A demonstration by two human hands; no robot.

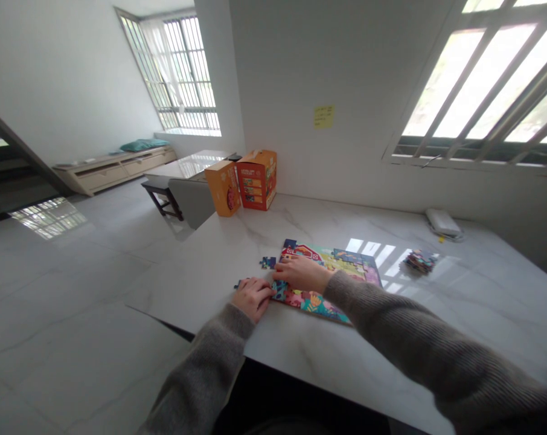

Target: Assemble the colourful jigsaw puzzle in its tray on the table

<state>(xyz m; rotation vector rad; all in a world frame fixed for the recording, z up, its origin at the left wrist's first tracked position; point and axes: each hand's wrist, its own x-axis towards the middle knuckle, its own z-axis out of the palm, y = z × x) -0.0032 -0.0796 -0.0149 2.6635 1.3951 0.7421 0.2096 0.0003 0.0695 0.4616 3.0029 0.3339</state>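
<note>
A colourful jigsaw puzzle (323,302) lies partly assembled on the white marbled table, with a red barn printed near its upper left. My right hand (303,273) reaches over its left side, fingertips bent down together on a puzzle piece there, mostly covered by the fingers. At the lower left edge, my left hand (254,298) rests low with its fingers laid out, the tips touching the border beside a blue patterned piece (279,290). A loose dark piece (268,263) sits just left of the puzzle. Another piece (241,283) is partly hidden behind my left hand.
Several puzzle pieces are stacked in a pile (421,261) to the right. An orange box (223,188) and a red-orange box (258,181) stand at the table's back left. A white device (443,223) lies near the wall. The table's left edge drops to the floor.
</note>
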